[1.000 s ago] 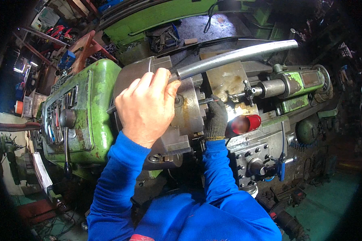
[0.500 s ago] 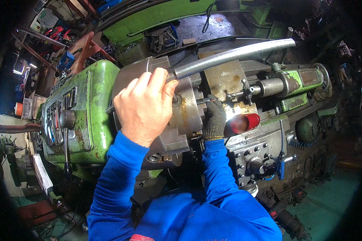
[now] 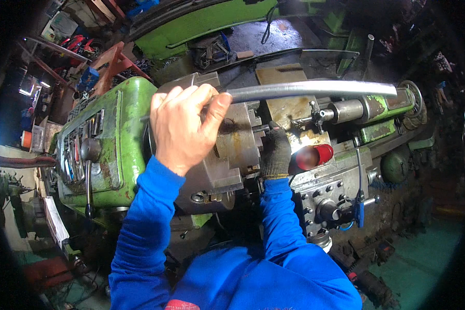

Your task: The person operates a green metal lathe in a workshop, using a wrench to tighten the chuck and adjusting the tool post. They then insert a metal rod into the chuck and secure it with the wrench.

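Observation:
I look down on a green lathe [image 3: 116, 129] with a large grey chuck [image 3: 232, 144]. My left hand [image 3: 183, 126], bare, is closed around the near end of a long grey steel pipe [image 3: 315, 89] that runs right above the machine. My right hand [image 3: 275, 152], in a dark knit glove, reaches in beside the chuck's face at a small workpiece; what its fingers hold is hidden. A red-capped lamp [image 3: 315, 155] glows just right of that hand.
The tailstock [image 3: 369, 107] lies at the right, under the pipe's far end. The grey carriage apron [image 3: 328, 204] with knobs and a blue-handled lever [image 3: 360, 212] sits below. A control lever [image 3: 88, 170] hangs on the headstock. Clutter and tools fill the floor around.
My left hand and the pipe have shifted slightly; the pipe's far end has dipped a little. The right hand stays at the chuck.

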### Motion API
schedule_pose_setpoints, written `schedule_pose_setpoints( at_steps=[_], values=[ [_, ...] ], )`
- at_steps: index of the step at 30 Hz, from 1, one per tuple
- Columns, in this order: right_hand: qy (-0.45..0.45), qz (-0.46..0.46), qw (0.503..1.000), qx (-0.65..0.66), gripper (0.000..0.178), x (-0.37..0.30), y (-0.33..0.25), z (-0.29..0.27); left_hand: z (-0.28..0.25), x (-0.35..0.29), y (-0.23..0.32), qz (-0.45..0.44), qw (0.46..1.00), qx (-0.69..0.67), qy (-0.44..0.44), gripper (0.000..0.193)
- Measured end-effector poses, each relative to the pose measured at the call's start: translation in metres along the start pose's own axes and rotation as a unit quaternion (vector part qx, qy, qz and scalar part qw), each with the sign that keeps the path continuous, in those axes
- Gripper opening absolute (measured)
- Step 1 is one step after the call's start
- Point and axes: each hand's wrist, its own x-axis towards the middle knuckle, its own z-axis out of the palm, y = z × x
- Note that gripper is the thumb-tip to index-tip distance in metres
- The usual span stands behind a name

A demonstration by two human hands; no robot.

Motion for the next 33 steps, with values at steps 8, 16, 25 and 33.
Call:
schedule_pose_setpoints(
  at_steps=[8, 16, 25, 33],
  values=[
    [0.048, 0.020, 0.997, 0.061, 0.025, -0.032, 0.026, 0.018, 0.041, 0.045, -0.064, -0.037, 0.996, -0.081, -0.024, 0.059],
    [0.081, 0.130, 0.976, 0.152, 0.026, -0.047, -0.013, -0.034, 0.036, 0.118, -0.001, -0.079, 0.940, 0.045, -0.330, 0.090],
    [-0.005, 0.135, 0.966, 0.221, 0.023, -0.056, -0.029, -0.045, 0.025, 0.050, 0.047, 0.350, 0.911, 0.075, -0.205, 0.045],
    [0.041, 0.157, 0.945, 0.284, 0.024, -0.058, -0.044, -0.058, -0.048, -0.018, -0.004, 0.181, 0.951, -0.018, -0.251, 0.074]
  ],
)
